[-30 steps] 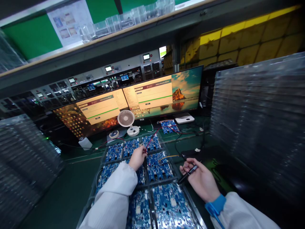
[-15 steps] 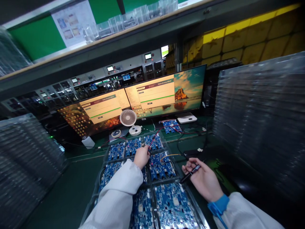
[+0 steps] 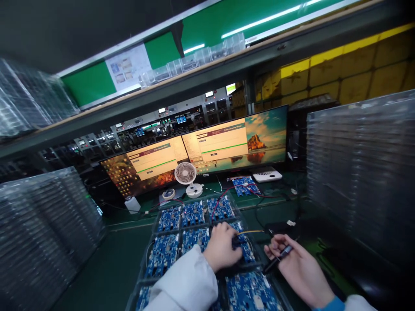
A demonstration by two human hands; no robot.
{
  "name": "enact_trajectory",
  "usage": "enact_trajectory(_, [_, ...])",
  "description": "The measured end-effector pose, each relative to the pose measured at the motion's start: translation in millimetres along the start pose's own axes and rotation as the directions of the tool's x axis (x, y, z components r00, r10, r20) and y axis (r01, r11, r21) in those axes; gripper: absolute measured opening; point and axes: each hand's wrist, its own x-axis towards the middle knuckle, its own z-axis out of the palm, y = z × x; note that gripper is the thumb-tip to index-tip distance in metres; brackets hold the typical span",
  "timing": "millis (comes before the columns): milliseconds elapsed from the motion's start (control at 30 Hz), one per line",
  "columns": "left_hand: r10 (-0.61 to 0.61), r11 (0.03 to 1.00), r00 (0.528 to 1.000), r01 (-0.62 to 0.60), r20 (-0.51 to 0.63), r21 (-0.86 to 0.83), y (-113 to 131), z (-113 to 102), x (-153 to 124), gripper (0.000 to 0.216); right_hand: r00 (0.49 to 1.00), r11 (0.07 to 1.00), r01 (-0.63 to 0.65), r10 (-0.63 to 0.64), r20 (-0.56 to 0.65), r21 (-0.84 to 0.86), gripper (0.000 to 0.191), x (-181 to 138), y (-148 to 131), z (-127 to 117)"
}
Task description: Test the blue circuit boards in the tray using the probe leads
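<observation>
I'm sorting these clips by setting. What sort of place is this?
Most likely an electronics factory test bench: blue circuit boards lie in clear trays, two monitors show a program window, and stacks of plastic trays flank the bench.

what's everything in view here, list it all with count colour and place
circuit boards: several, blue, in a clear tray on the bench in front of the person
loose board: one, blue, with red wires, behind the tray
monitors: two, dark-framed, side by side at the back of the bench
desk fan: one, white, below the monitors
white box: one, under the right monitor
tray stacks: clear, piled at left and right
clear bins: a row on the upper shelf
pen-like tool: one, black, in the right hand
left hand: on a board in the tray, at a yellow wire
right hand: holding the tool
</observation>
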Motion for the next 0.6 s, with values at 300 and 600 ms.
enact_trajectory(300, [-0.112, 0.993, 0.993, 0.113, 0.048, -0.032, 2.5, 7.2, 1.7, 0.033, 0.999, 0.994, 0.03, -0.027, 0.028, -0.102, 0.024, -6.2, -4.1, 5.4])
enact_trajectory(600, [-0.09, 0.995, 0.988, 0.093, 0.127, -0.02, -3.9, -27.5, -108.2, 0.038, 0.991, 0.923, 0.122, -0.136, -0.013, -0.364, 0.058, -20.2, -16.4, 5.4])
